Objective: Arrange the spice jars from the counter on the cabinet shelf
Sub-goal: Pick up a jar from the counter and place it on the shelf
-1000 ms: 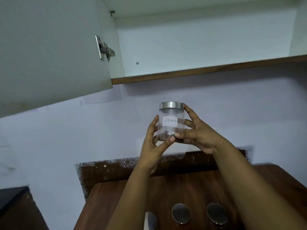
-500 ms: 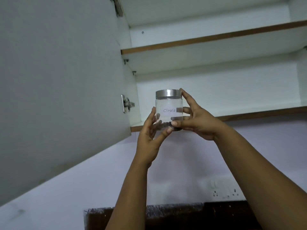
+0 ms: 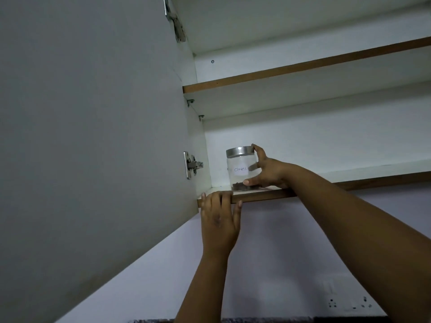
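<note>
Raised onto shelf (image 3: 326, 184), clear silver-lidded cloves jar (image 3: 241, 170): right hand (image 3: 268, 171) grips, left (image 3: 219, 217) flat.

Home kitchen, by the evidence. White wall cabinet (image 3: 303, 141) mounted above head height, its door (image 3: 93, 136) swung open on metal hinges (image 3: 193, 164), two brown-edged shelves inside. On the lower shelf (image 3: 373, 180) stands a clear spice jar (image 3: 240, 170) with a steel lid and a handwritten paper label reading "Cloves", a little dark spice at the bottom. Plain painted wall below, with a switch-and-socket plate (image 3: 347, 301) low at right. A strip of speckled stone edging (image 3: 256, 320) runs along the frame's bottom.
</note>
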The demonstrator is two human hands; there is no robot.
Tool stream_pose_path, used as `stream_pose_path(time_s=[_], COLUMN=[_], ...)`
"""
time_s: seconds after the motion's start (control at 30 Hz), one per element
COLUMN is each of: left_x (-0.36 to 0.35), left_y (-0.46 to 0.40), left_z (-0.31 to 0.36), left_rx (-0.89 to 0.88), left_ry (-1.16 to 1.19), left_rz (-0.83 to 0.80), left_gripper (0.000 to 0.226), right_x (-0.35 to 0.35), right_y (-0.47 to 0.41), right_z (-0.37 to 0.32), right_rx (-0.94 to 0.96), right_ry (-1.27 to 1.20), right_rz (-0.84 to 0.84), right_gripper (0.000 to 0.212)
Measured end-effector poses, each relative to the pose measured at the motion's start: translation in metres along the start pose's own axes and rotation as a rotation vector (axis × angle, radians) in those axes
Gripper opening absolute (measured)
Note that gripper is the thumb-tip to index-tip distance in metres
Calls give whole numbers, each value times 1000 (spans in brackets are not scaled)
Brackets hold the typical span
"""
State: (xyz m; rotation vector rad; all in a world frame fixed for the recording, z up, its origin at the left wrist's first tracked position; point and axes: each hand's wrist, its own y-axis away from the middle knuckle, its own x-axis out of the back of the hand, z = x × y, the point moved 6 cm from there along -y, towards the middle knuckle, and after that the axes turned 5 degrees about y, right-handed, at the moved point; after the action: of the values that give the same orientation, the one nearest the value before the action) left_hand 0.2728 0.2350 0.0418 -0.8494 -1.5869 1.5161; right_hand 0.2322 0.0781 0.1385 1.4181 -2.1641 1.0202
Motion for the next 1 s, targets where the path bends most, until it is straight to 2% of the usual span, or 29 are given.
stream_pose_path(time_s=[0.23, 0.5, 1.0], left_x=[-9, -8, -6], left_y=[1, 1, 3], left_z=[-5, -2, 0], left_rx=[-77, -62, -37], left_ry=[-125, -142, -124], left_rz=[91, 79, 71], left_gripper=[35, 34, 33], right_x=[-40, -51, -57], right_y=[-50, -59, -67], right_z=[-9, -9, -5], right_rx=[5, 3, 24], right_ry=[97, 346, 400], right_rz=[-45, -101, -94], right_gripper=[123, 90, 85])
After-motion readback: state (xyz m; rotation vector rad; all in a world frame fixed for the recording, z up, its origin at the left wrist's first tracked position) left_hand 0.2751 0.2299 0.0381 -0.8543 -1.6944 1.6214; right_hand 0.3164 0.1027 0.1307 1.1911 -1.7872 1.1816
